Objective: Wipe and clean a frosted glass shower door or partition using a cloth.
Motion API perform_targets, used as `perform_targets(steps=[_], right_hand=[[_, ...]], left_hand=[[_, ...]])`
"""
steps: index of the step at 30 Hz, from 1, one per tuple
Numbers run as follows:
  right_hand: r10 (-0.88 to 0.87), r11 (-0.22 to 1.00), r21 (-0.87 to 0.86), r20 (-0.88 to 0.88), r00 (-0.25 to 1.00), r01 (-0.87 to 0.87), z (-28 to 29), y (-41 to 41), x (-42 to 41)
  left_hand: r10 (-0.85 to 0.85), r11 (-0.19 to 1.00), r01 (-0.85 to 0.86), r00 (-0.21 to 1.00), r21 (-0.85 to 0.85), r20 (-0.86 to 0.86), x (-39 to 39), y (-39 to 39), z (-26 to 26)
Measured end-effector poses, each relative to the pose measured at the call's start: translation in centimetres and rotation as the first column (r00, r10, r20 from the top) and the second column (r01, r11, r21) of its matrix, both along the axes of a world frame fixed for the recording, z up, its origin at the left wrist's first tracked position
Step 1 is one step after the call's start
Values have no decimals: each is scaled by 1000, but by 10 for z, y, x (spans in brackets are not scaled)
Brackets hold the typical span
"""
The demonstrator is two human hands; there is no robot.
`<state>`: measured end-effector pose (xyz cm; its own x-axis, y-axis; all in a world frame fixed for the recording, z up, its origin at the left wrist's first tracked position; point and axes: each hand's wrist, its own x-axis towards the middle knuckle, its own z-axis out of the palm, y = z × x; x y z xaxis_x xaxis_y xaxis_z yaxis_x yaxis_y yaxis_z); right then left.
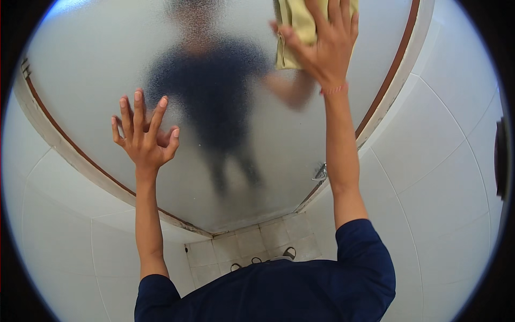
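A shiny, greyish-white door panel (104, 56) fills the upper part of the head view and carries a blurred reflection of my body. My right hand (330, 48) lies spread over a folded yellow cloth (301, 28), holding it flat against the upper right of the panel. The top of the cloth runs out of the picture. Lower on the left, my left hand (145, 139) has its fingers apart and holds nothing. Its fingertips are at the panel, with their reflection close behind; whether the palm touches cannot be told.
A metal latch (320, 173) sits on the door's right edge, beside my right forearm. A brown-edged, worn frame (386, 86) borders the panel. White tiled walls (434, 173) stand close on both sides. Below are floor tiles (249, 241) and a dark object (500, 159) at far right.
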<state>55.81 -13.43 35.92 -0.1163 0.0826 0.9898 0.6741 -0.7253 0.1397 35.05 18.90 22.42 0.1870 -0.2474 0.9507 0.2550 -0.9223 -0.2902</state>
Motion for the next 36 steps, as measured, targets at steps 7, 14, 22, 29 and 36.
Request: perform_targets(steps=[7,14,22,29,36], right_hand=[[119,992,76,-269,956,-102,-270,-20,-1],[170,983,117,-279,945,-142,-187,-16,5],[56,995,-79,-110,992,-65,25,-17,2],[138,990,21,-204,969,-137,-188,-32,16],[147,985,127,-257,955,-117,-274,-28,23]], left_hand=[[-10,1000,10,1000,1,9,0,-2,2],[-9,1000,9,1000,-3,4,0,0,1],[-4,1000,4,1000,4,-1,-1,-1,0],[-12,1000,12,1000,7,7,-1,-2,1],[6,1000,-6,1000,15,-12,-1,0,1]])
